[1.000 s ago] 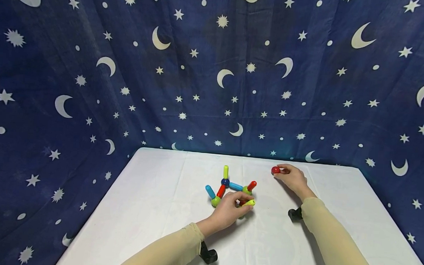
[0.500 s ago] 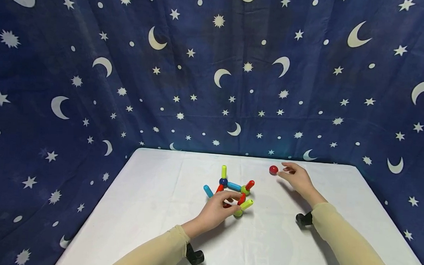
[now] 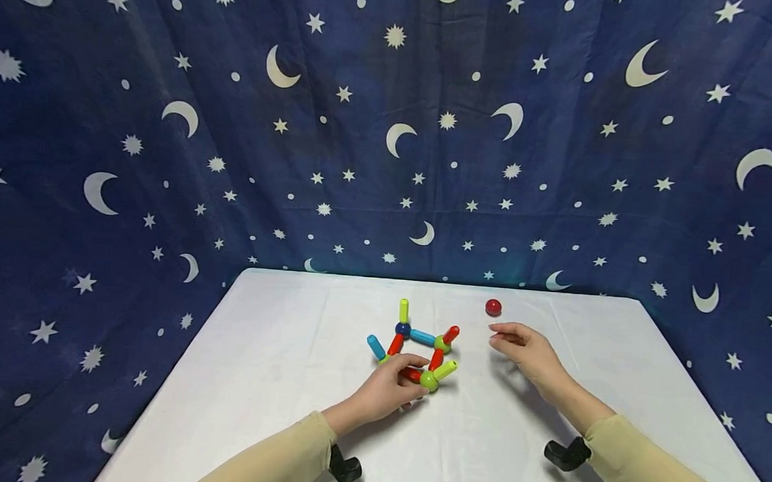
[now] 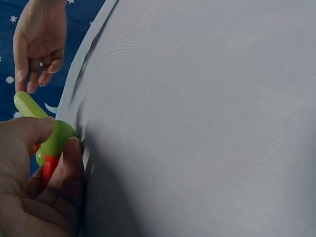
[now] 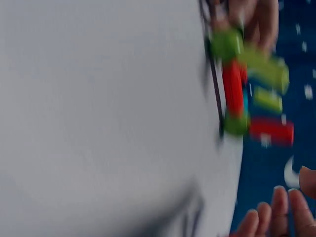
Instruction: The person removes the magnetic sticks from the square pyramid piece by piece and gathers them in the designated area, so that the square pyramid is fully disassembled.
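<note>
Your empty right hand (image 3: 531, 355) draws back, fingers loose, leaving the ball (image 3: 493, 307) unjoined at its eleven o'clock, while your left hand (image 3: 383, 391) grips the frame (image 3: 436, 359).

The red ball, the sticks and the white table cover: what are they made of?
The red ball looks glossy, with a glint: maybe plastic or painted metal. The sticks look like smooth plastic, evenly coloured. The white table cover shows faint creases: probably matte cloth.
</note>
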`<state>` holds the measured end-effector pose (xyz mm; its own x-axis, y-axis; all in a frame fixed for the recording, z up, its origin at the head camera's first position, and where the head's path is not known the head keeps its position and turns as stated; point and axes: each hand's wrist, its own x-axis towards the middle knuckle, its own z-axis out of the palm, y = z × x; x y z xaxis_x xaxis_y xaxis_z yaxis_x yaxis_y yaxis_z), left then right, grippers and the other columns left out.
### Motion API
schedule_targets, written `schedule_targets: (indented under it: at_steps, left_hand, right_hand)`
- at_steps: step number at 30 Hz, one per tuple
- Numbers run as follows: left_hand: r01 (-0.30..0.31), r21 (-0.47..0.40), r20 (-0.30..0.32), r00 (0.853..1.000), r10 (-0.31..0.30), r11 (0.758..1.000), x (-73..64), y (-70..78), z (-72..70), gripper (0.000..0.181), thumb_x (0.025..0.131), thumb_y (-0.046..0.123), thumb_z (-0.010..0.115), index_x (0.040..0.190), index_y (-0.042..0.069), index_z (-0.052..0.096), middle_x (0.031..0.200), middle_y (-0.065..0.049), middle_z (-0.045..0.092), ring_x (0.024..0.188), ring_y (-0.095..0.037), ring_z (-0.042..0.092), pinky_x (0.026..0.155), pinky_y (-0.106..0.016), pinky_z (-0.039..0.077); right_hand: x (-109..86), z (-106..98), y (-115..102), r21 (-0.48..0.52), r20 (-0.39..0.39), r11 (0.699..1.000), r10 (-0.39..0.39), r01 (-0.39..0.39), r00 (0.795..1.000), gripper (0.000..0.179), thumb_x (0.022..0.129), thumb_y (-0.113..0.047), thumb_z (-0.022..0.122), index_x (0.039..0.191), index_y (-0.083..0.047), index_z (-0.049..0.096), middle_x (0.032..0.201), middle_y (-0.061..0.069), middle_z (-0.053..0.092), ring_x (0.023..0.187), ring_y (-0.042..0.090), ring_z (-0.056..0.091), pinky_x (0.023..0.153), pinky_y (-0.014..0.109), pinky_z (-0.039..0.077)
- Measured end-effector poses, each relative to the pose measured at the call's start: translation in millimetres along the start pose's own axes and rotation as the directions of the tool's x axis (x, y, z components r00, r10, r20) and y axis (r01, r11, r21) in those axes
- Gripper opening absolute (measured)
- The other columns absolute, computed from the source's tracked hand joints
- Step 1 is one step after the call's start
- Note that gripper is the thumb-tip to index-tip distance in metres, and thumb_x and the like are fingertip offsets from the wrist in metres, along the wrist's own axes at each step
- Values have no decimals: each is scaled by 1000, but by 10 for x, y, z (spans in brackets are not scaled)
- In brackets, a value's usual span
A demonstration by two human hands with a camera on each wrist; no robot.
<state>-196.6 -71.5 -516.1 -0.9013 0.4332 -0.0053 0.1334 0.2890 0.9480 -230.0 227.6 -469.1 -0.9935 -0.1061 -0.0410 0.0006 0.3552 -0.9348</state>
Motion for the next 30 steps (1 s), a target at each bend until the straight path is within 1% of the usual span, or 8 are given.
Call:
schedule_targets:
  at_steps: [4, 8, 10, 13, 17, 21, 24, 30]
  left_hand:
    - [22, -11, 23, 999, -22, 1000, 56, 27, 10, 40, 93, 9, 76, 130, 7, 61, 98, -1, 66, 70, -17, 67, 58, -30, 57]
    - [53, -18, 47, 998, -52, 998, 102, 55, 31, 33, 94, 8, 75, 124, 10, 63, 93, -1, 67, 69, -17, 68, 57, -29, 57]
    - [65, -23, 50, 997, -64, 998, 121, 69, 53, 29, 95, 9, 74, 123, 11, 63, 91, -1, 67, 67, -17, 68, 56, -29, 56]
    - [75, -28, 45, 996, -74, 997, 150, 84, 103, 26, 97, 10, 73, 121, 12, 63, 89, -2, 67, 65, -17, 69, 55, -29, 56]
    - [86, -37, 33, 996, -84, 996, 197, 87, 166, 24, 98, 11, 71, 120, 13, 63, 87, -2, 66, 62, -17, 69, 55, -30, 56]
    - [88, -26, 12, 996, -88, 996, 236, 84, 205, 25, 98, 11, 72, 121, 13, 62, 85, -3, 66, 61, -17, 69, 53, -30, 56]
    - [81, -17, -4, 997, -81, 997, 262, 75, 222, 25, 98, 12, 72, 121, 13, 62, 82, -3, 66, 59, -16, 68, 53, -30, 56]
    - [68, -11, -30, 997, -69, 998, 290, 49, 240, 29, 97, 13, 73, 123, 11, 61, 84, -2, 66, 57, -15, 67, 52, -29, 55]
  right_hand:
    - [-196, 322, -22, 141, 124, 982, 108, -125, 986, 51, 98, -19, 71, 140, 4, 54, 124, 17, 66, 101, 24, 64, 81, 38, 54]
    - [-298, 584, -11, 274, 164, 935, 187, -227, 969, 50, 96, -13, 72, 139, 4, 53, 125, 18, 64, 95, 27, 64, 76, 35, 54]
    - [-317, 677, 0, 320, 162, 913, 209, -252, 964, 49, 95, -12, 72, 138, 4, 53, 122, 16, 64, 93, 26, 64, 74, 33, 54]
    - [-312, 763, 27, 358, 129, 897, 227, -259, 965, 46, 95, -12, 73, 134, 3, 55, 116, 12, 65, 93, 24, 64, 72, 32, 54]
    - [-274, 805, 55, 386, 79, 886, 246, -257, 966, 42, 96, -14, 73, 130, 2, 58, 108, 8, 66, 93, 21, 65, 71, 30, 55]
    - [-265, 831, 62, 442, 60, 856, 272, -269, 961, 39, 98, -13, 70, 130, 3, 56, 106, 9, 65, 89, 18, 66, 66, 27, 55]
    - [-289, 849, 60, 525, 70, 798, 305, -295, 950, 38, 100, -12, 68, 131, 3, 52, 101, 9, 66, 85, 15, 68, 64, 25, 55]
    - [-312, 856, 86, 707, 159, 616, 340, -347, 927, 22, 105, -9, 58, 122, 1, 49, 84, 6, 69, 66, 6, 64, 61, 18, 53]
